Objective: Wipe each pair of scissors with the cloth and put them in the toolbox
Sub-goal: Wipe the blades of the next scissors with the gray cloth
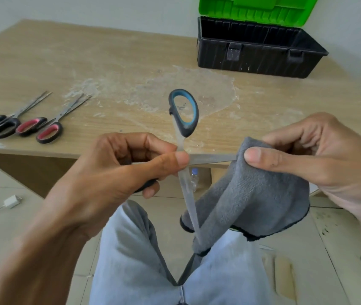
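A: What is nearest to the camera?

B: The person's legs in pale trousers [131, 249]. Above them hang the two hands. The left hand [118, 170] grips the blue-handled scissors [187, 129]: the thumb presses at the pivot and the fingers are curled round the lower handle.

A: Are the scissors closed?

B: No, the blades are spread wide. One blade points down toward the lap. The other goes to the right, and its tip is inside the grey cloth [252, 199]. The upper handle loop stands up over the table edge.

A: And the other hand?

B: The right hand [320, 159] pinches the cloth round that blade, with the thumb on top of the fold. The rest of the cloth hangs down and touches the lower blade.

A: What is on the floor?

B: A white charger [12, 201] at the left, and a bottle [194, 177] under the table [131, 69].

A: And on the table?

B: At the left near edge lie the red-handled scissors [50, 128] and, just beside them, the black-handled scissors [1, 125]. Both are closed, blades pointing away. Far at the right stands the black toolbox [256, 56], its green lid [256, 9] raised. I cannot tell what is inside.
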Tool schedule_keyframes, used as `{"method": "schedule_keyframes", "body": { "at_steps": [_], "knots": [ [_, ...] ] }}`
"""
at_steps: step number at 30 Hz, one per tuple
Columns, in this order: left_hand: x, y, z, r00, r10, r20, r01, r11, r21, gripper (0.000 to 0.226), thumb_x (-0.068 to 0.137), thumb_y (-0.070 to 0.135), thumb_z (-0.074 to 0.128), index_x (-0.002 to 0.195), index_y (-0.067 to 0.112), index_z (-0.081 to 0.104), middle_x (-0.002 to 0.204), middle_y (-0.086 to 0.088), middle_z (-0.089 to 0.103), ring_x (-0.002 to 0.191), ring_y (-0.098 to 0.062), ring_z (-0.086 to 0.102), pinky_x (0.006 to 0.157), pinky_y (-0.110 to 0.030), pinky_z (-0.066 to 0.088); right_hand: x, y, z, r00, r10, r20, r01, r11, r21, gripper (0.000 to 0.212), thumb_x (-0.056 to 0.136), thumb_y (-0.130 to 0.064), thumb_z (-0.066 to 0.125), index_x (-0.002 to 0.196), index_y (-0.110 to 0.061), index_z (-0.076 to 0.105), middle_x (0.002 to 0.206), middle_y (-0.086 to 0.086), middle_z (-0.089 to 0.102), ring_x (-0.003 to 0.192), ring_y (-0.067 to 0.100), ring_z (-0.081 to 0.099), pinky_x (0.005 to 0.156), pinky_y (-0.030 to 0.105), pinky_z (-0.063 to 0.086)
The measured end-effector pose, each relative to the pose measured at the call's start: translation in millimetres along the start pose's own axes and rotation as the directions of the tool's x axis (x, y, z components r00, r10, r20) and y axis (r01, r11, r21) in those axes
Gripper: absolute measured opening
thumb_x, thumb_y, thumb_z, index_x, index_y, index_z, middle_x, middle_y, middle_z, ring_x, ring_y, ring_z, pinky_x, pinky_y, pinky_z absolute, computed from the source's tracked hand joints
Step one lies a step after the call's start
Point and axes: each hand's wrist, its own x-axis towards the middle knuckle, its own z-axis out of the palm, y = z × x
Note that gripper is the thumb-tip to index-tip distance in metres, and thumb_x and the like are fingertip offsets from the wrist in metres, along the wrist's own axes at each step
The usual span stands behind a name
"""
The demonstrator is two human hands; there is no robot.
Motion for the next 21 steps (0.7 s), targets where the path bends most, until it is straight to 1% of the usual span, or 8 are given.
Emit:
{"method": "schedule_keyframes", "body": {
  "at_steps": [2,8,10,13,15,18,20,21],
  "knots": [
    [0.7,-1.0,5.5,1.000,0.023,0.020,-0.023,1.000,0.019,0.010,0.070,0.020,0.078,0.070,0.010,0.076,0.057,0.001,0.063,0.046,-0.008,0.045,0.046,-0.013,0.040,1.5,-1.1,4.3,1.000,0.006,0.024,-0.006,1.000,-0.009,0.027,0.081,-0.040,0.083,0.084,-0.013,0.086,0.084,0.024,0.079,0.081,0.058,0.071,0.076,0.081,0.050],
    [-2.6,-1.6,3.8,0.999,0.037,0.015,-0.038,0.997,0.071,0.016,0.066,0.025,0.079,0.069,0.010,0.076,0.060,-0.002,0.065,0.047,-0.009,0.046,0.046,-0.014,0.041,0.2,1.0,6.3,0.994,-0.001,0.106,0.001,1.000,0.003,0.021,0.085,-0.035,0.082,0.089,-0.015,0.086,0.086,0.014,0.082,0.083,0.046,0.077,0.076,0.068,0.056],
    [-5.1,-0.3,0.5,0.999,0.038,-0.014,-0.037,0.997,0.063,0.016,0.064,0.025,0.079,0.067,0.009,0.076,0.059,-0.003,0.064,0.044,-0.008,0.045,0.044,-0.014,0.040,-3.2,3.1,0.7,0.997,-0.006,0.076,0.005,1.000,0.008,0.020,0.082,-0.031,0.078,0.088,-0.013,0.086,0.086,0.014,0.082,0.083,0.042,0.079,0.079,0.068,0.058],
    [-8.1,1.9,0.5,0.997,0.061,-0.038,-0.059,0.996,0.065,0.013,0.064,0.025,0.079,0.065,0.012,0.076,0.058,-0.002,0.064,0.041,-0.008,0.045,0.042,-0.011,0.038,-9.2,3.7,-2.9,0.999,-0.020,0.027,0.019,1.000,0.011,0.018,0.080,-0.028,0.077,0.085,-0.014,0.086,0.083,0.012,0.082,0.080,0.036,0.080,0.078,0.060,0.061],
    [-9.0,2.4,3.8,0.994,0.101,-0.037,-0.096,0.990,0.104,0.012,0.065,0.028,0.079,0.065,0.016,0.077,0.059,0.001,0.066,0.042,-0.008,0.047,0.044,-0.010,0.038,-9.8,3.0,0.0,0.999,-0.047,0.003,0.047,0.998,-0.028,0.014,0.083,-0.030,0.081,0.084,-0.017,0.086,0.082,0.009,0.082,0.078,0.033,0.080,0.075,0.055,0.063],
    [-9.3,3.1,12.5,0.989,0.147,-0.005,-0.144,0.974,0.177,0.013,0.067,0.032,0.079,0.069,0.020,0.077,0.061,0.002,0.069,0.045,-0.009,0.051,0.048,-0.013,0.041,-4.5,0.5,9.1,0.994,-0.106,0.024,0.107,0.991,-0.084,0.026,0.088,-0.040,0.082,0.083,-0.015,0.085,0.076,0.008,0.080,0.068,0.028,0.077,0.061,0.040,0.062],
    [-9.6,2.1,17.5,0.987,0.157,0.033,-0.160,0.961,0.225,0.013,0.069,0.034,0.079,0.072,0.021,0.078,0.062,0.002,0.071,0.046,-0.009,0.054,0.050,-0.015,0.043,-0.8,0.3,15.3,0.990,-0.113,0.081,0.120,0.988,-0.096,0.032,0.088,-0.038,0.078,0.079,-0.008,0.082,0.065,0.012,0.073,0.056,0.032,0.066,0.050,0.028,0.049],
    [-9.6,1.4,18.5,0.986,0.158,0.044,-0.164,0.957,0.240,0.014,0.069,0.035,0.079,0.073,0.021,0.078,0.063,0.002,0.071,0.047,-0.010,0.054,0.050,-0.016,0.044,0.2,0.4,17.2,0.988,-0.110,0.105,0.120,0.988,-0.097,0.032,0.089,-0.036,0.077,0.079,-0.006,0.082,0.063,0.014,0.071,0.055,0.035,0.064,0.049,0.029,0.046]
  ]
}}
